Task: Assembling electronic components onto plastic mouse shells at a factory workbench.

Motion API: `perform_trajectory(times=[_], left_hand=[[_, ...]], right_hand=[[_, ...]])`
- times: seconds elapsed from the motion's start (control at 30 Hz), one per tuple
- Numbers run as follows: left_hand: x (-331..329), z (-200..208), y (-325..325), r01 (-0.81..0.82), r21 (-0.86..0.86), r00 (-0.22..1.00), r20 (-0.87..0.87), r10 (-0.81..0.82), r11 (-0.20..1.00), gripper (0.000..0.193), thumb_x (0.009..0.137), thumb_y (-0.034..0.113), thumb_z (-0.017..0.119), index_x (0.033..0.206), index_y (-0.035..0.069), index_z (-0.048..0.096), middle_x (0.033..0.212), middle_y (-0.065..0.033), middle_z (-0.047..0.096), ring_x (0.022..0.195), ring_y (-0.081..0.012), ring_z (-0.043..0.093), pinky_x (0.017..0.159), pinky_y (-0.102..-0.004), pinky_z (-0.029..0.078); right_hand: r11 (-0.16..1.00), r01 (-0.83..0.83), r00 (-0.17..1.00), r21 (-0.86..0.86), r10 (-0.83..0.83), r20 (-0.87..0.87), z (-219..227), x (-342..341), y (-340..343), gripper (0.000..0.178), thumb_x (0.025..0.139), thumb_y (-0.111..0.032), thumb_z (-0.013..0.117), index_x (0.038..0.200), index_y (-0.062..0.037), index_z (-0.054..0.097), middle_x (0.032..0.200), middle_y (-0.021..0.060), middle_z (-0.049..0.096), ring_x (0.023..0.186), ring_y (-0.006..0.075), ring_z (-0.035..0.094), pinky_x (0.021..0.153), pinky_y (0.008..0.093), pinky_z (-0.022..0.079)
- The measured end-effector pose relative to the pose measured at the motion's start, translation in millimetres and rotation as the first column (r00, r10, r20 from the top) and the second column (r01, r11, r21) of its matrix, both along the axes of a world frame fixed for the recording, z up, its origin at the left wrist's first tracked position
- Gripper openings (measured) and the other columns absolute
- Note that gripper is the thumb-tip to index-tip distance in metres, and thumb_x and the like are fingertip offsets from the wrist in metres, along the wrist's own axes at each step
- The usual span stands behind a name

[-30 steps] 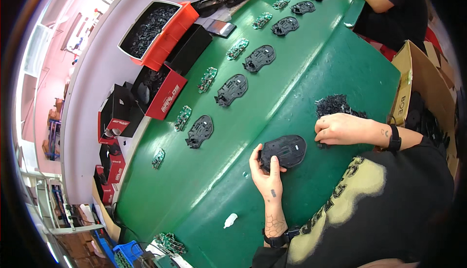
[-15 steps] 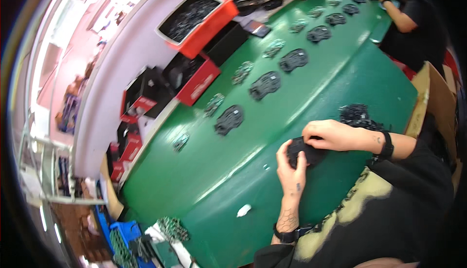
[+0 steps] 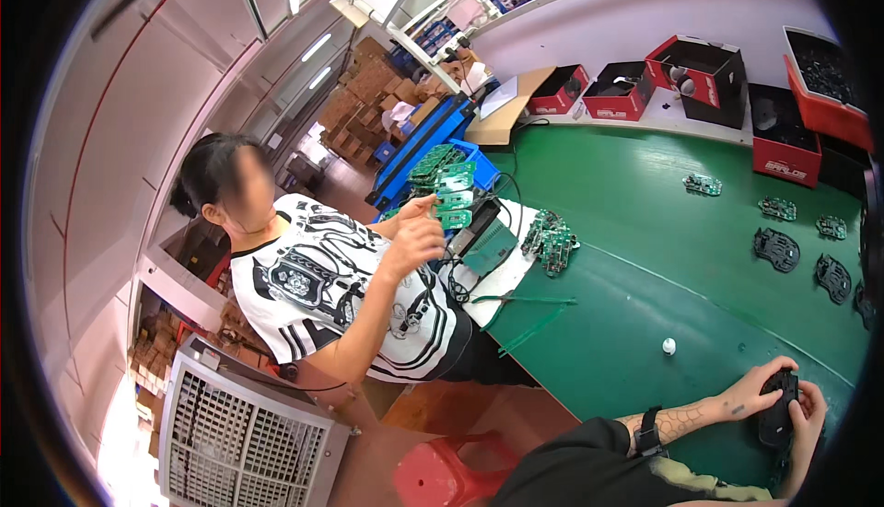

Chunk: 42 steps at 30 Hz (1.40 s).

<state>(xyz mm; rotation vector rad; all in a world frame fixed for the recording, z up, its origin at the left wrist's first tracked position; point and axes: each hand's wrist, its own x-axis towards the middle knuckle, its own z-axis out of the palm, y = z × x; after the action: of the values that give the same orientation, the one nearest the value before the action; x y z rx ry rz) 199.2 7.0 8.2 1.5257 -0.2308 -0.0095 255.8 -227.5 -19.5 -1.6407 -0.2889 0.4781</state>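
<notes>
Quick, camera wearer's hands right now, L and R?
Left hand: closed, holding the black shell.
Right hand: closed, holding the same shell from the right.

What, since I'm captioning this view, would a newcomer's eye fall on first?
Probably the co-worker in the black-and-white patterned top, left of centre, hands raised by green circuit boards. Next might come the broad green tabletop, sweeping across the right side. At the lower right, the wearer's left hand and right hand hold a black plastic part.
</notes>
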Motion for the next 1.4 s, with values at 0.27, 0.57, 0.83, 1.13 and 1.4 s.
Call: perform_trajectory(times=[0.27,0.57,0.83,1.13,1.4], left_hand=[[7.9,-5.0,-24.1,0.107,-0.236,0.991,-0.056,-0.124,0.966,0.071,0.086,0.012,0.063,0.149,0.007,0.031,0.107,-0.0084,0.06,0.083,-0.012,0.06,0.074,-0.0265,0.051],[10.1,-19.4,-50.4,0.149,-0.397,0.977,-0.082,-0.197,0.905,0.055,0.102,0.031,0.045,0.148,0.003,0.034,0.071,-0.0048,0.056,0.051,-0.0104,0.055,0.044,-0.0243,0.044],[12.1,-39.8,-43.6,0.344,-0.173,0.938,0.021,-0.345,0.923,0.034,0.096,0.029,0.052,0.116,0.002,0.057,0.07,-0.0083,0.063,0.05,-0.0148,0.058,0.045,-0.0291,0.047],[29.0,-21.3,-10.8,0.435,-0.607,0.763,-0.145,-0.63,0.666,0.044,0.09,0.044,0.065,0.118,0.012,0.053,0.098,-0.0022,0.06,0.084,-0.0123,0.06,0.06,-0.0306,0.052],[21.5,-3.0,-12.6,0.303,-0.612,0.798,-0.256,-0.545,0.731,0.043,0.096,0.048,0.062,0.119,0.013,0.054,0.097,0.0034,0.058,0.09,-0.009,0.057,0.069,-0.0275,0.05]], right_hand=[[0.999,0.021,0.999,-0.033,-0.022,-0.028,28.9,7.3,-26.2,0.022,0.091,-0.004,0.059,0.112,0.0031,0.058,0.098,0.0042,0.059,0.091,0.0117,0.056,0.084,0.0254,0.045],[0.986,0.04,0.927,-0.16,0.023,0.374,49.2,157.4,-53.6,0.029,0.096,-0.012,0.056,0.122,0.0,0.055,0.118,0.0033,0.056,0.111,0.0132,0.05,0.101,0.0263,0.037],[0.966,-0.139,0.859,-0.217,0.227,0.459,164.8,135.0,199.7,0.023,0.09,-0.015,0.062,0.102,0.0032,0.068,0.091,0.0008,0.065,0.087,0.0105,0.058,0.081,0.0257,0.046],[0.951,-0.222,0.803,-0.215,0.303,0.512,94.1,182.5,321.8,0.028,0.092,-0.021,0.063,0.101,0.0041,0.07,0.096,0.0071,0.07,0.089,0.0146,0.062,0.08,0.0315,0.05],[0.886,-0.04,0.757,-0.463,0.329,0.565,48.5,202.1,271.3,0.032,0.092,-0.027,0.064,0.112,-0.0029,0.069,0.105,0.0175,0.071,0.098,0.0338,0.067,0.091,0.0398,0.051]])
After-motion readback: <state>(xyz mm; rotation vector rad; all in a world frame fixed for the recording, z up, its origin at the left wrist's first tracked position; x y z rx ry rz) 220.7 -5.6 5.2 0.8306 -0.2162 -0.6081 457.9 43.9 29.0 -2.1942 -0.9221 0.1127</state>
